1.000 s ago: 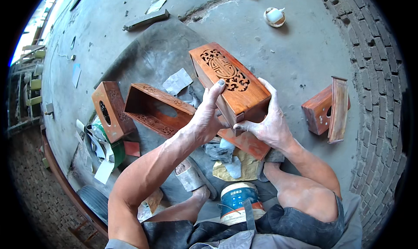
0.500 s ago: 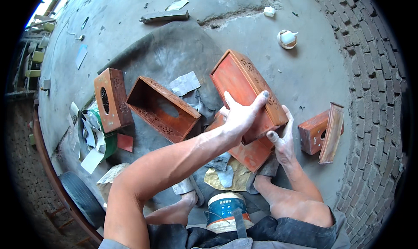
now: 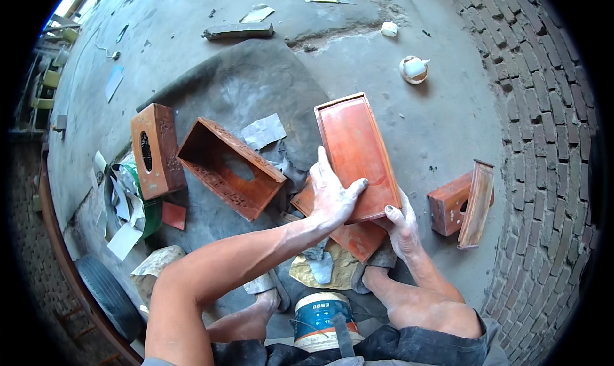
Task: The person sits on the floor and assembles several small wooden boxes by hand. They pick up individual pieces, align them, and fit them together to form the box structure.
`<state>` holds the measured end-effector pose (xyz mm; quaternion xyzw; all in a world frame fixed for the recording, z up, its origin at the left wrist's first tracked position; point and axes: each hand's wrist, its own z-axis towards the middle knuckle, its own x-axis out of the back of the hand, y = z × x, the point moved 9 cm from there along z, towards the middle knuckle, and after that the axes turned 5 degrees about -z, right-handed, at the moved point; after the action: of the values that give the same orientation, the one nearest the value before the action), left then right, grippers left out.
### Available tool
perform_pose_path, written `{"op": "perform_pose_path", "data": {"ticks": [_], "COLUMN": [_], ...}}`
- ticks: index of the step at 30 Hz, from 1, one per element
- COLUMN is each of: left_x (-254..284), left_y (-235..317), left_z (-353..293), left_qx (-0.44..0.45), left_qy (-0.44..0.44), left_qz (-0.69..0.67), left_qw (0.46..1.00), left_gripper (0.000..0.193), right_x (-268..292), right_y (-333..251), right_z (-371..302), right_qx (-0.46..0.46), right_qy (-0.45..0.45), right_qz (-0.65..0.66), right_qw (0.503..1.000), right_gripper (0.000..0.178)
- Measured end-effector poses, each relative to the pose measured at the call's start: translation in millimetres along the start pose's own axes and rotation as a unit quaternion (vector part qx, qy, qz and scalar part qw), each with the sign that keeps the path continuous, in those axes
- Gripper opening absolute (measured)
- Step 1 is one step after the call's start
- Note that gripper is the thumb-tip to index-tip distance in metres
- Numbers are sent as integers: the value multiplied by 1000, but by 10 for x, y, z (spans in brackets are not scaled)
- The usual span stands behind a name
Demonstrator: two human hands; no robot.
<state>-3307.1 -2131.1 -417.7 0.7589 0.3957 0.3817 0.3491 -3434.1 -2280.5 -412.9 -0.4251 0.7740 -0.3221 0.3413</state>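
Note:
A reddish wooden tissue box [image 3: 358,148] is held between my two hands, its smooth panel with a raised rim facing up. Along its left edge my left hand [image 3: 332,196] grips it, thumb lying over the panel and fingers on the side. My right hand [image 3: 403,231] clasps the lower right corner, with most fingers hidden beneath. Both hands are dusted white. Below the box lies another reddish wooden piece [image 3: 363,239], partly covered. An open-ended carved tissue box [image 3: 220,132] rests on the dark mat [image 3: 236,78] to the left.
Another tissue box [image 3: 169,148] stands far left, beside a green bucket [image 3: 152,219] of paper scraps. At right, a wooden panel [image 3: 476,206] leans on a small box [image 3: 448,203]. A paint bucket [image 3: 325,318] stands between my legs. A brick surface [image 3: 537,142] runs along the right.
The held tissue box has been turned so its smooth panel faces up and its carved side no longer shows. Both hands keep their hold on it.

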Motion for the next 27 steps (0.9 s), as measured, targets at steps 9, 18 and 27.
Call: {"op": "perform_pose_path", "data": {"ticks": [9,18,27], "left_x": [388,1034,2079], "left_y": [-220,-285,-336], "left_z": [652,1076,-43], "left_qx": [56,7,24], "left_qy": [-17,12,64], "left_qz": [-260,-208,-105], "left_qw": [964,978,992], "left_gripper": [51,48,50], "right_x": [-386,-499,-28], "right_y": [-40,85,32], "right_z": [519,1430,1073], "right_qx": [11,-20,85], "right_qy": [-110,-165,9], "right_qz": [11,7,-230], "right_qw": [994,986,969], "right_gripper": [81,77,71]}}
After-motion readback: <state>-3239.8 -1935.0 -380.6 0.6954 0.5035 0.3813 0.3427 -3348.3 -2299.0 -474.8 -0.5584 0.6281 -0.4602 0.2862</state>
